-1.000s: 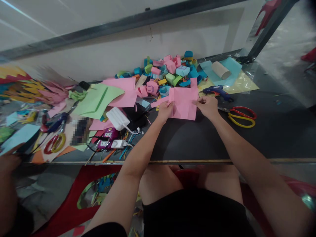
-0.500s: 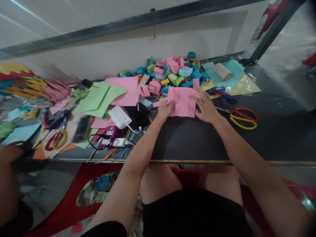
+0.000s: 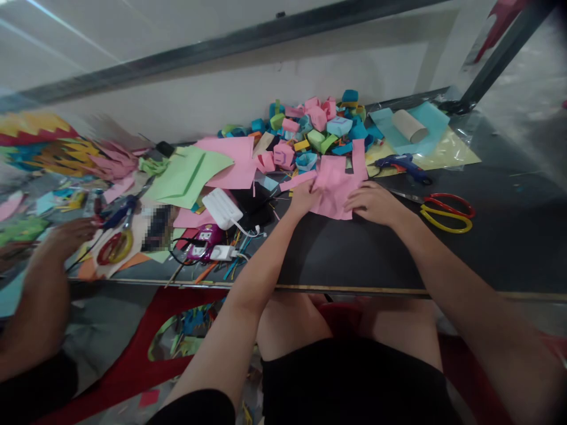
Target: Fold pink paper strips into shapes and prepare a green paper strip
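Observation:
A creased pink paper sheet (image 3: pixel 333 184) with cut flaps lies on the dark table (image 3: pixel 465 260) in front of me. My left hand (image 3: pixel 303 199) grips its left edge, fingers curled onto the paper. My right hand (image 3: pixel 372 202) lies on its right part, palm down, with the fingers bent over the sheet. A narrow pink flap sticks up at the far right corner of the sheet.
A pile of small folded paper boxes (image 3: pixel 316 127) sits behind the sheet. A blue glue gun (image 3: pixel 403 164) and red-yellow scissors (image 3: pixel 445 211) lie to the right, a cardboard tube (image 3: pixel 410 126) on teal paper further back. Chargers, cables and paper scraps lie left, where another person's hand (image 3: pixel 66 236) reaches.
My right hand slid from the sheet's far right edge down onto its near right part. The sheet now looks more crumpled. The other person's hand moved up onto the table at left.

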Demonstrator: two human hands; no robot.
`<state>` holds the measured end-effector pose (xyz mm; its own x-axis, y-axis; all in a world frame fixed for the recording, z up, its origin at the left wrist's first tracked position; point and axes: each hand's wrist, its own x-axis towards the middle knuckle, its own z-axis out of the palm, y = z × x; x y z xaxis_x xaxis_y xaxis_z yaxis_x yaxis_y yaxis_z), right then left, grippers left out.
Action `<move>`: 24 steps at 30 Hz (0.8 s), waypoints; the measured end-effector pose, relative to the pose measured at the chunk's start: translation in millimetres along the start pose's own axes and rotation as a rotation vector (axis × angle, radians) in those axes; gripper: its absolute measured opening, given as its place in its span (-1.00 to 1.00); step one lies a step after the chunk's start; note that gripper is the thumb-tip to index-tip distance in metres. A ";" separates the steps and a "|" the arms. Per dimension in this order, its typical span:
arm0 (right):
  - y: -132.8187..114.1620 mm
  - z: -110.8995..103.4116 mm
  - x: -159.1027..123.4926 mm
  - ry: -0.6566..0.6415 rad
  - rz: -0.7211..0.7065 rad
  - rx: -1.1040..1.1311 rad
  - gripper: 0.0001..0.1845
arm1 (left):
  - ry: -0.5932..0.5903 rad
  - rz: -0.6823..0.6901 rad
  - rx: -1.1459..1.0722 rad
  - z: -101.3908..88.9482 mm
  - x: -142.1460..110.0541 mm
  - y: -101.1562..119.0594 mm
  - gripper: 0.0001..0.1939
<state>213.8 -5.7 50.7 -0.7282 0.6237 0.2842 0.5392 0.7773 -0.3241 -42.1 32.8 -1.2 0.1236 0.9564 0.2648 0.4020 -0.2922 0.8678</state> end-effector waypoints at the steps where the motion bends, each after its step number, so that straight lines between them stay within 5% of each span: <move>1: 1.4 -0.1 -1.6 -0.035 0.019 0.015 -0.60 | -0.016 0.067 0.066 -0.1 -1.8 4.7 -0.64; 4: 4.2 -3.1 -8.0 -0.092 0.063 0.115 -0.66 | -0.087 0.324 0.243 0.3 -6.8 19.6 -0.45; 7: 4.2 -7.1 -14.9 -0.114 0.086 0.286 -0.80 | -0.232 0.436 0.378 1.0 -11.6 30.1 -0.55; 14: 3.3 -0.9 -19.8 -0.006 0.178 0.454 -0.84 | -0.313 0.328 0.510 1.8 -19.2 32.5 -0.74; 24: -1.9 18.7 -1.3 0.215 0.508 0.348 -0.91 | -0.408 0.230 0.398 -0.8 -10.9 17.3 -0.49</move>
<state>205.8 -9.5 34.0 -0.2983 0.9372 0.1806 0.5992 0.3311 -0.7289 -37.2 17.3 11.2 0.5530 0.8144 0.1759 0.6219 -0.5439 0.5634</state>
